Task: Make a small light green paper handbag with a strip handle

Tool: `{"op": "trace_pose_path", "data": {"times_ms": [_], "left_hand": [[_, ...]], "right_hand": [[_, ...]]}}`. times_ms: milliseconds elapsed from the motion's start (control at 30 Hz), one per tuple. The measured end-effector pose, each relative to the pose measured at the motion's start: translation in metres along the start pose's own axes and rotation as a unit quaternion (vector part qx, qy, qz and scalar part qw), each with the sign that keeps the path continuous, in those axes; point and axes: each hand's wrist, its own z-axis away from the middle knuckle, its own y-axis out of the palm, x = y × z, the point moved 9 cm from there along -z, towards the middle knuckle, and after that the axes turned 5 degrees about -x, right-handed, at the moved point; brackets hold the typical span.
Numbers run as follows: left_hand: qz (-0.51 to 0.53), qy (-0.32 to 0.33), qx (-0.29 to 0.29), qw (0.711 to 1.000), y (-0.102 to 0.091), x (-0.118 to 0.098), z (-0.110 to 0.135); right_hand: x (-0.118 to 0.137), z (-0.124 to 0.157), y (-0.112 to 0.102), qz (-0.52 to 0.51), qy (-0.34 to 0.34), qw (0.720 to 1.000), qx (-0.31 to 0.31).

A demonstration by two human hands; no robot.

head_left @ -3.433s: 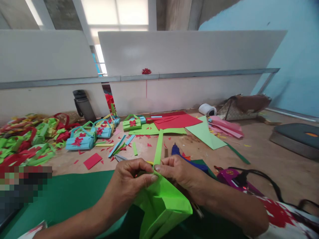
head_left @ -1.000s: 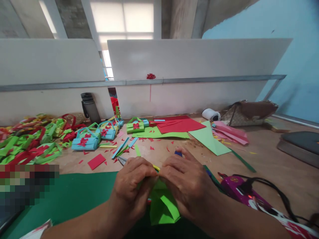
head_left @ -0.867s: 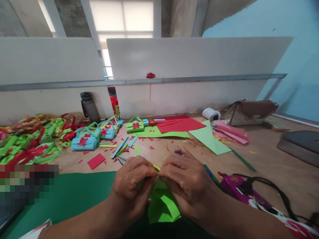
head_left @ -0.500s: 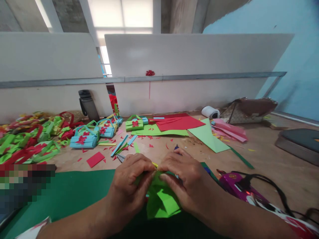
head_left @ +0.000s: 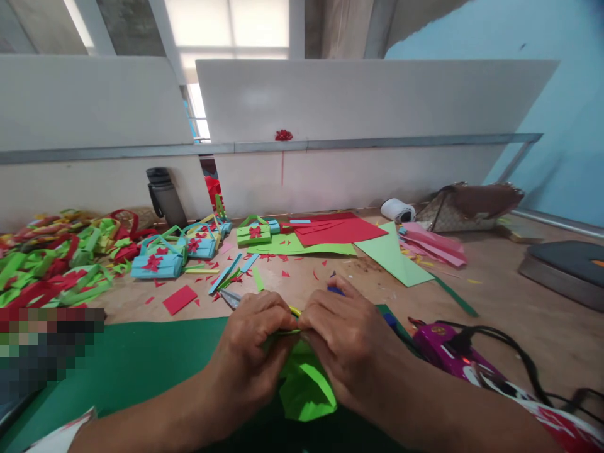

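Both my hands meet over a dark green sheet (head_left: 132,365) at the near edge of the table. My left hand (head_left: 252,346) and my right hand (head_left: 346,343) are closed, pinching the top edge of a folded bright green paper piece (head_left: 306,390) between fingertips. The paper hangs below my fingers, mostly hidden by them. A thin green and yellow strip edge (head_left: 293,313) shows between my thumbs.
A purple glue gun (head_left: 448,352) with black cord lies right of my hands. Blue and green paper baskets (head_left: 158,264) and a heap of coloured strips (head_left: 51,264) lie left. Red and green sheets (head_left: 337,229), a bottle (head_left: 163,196), a tape roll (head_left: 395,209) and a bag (head_left: 467,204) stand behind.
The long green strip that stood up between my hands 3.4 s ago is folded down. My hands have closed tighter over the green piece, which now shows less.
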Motion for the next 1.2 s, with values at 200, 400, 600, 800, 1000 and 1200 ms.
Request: {"op": "trace_pose_path", "data": {"times_ms": [200,400,600,800,1000,1200], "left_hand": [[-0.03,0.013,-0.004,0.999,0.0,-0.002,-0.001],[-0.072,0.012,-0.075,0.994,-0.03,-0.008,-0.006],[0.108,-0.207,-0.262,0.936,-0.084,0.041,0.002],[0.437,-0.41,-0.223,0.769,-0.024,0.089,0.033],[0.554,-0.323,-0.094,0.761,0.011,0.05,0.023],[0.605,-0.325,-0.092,0.722,0.01,0.036,0.014]], "right_hand": [[0.005,-0.001,0.001,0.018,-0.029,0.999,0.01],[-0.018,-0.008,-0.018,-0.064,0.048,0.997,-0.023],[-0.078,-0.001,-0.042,-0.237,0.299,0.91,-0.161],[-0.099,0.012,-0.004,-0.52,0.386,0.733,-0.209],[-0.095,0.016,0.019,-0.632,0.399,0.622,-0.233],[-0.084,0.02,0.026,-0.622,0.393,0.64,-0.223]]}}
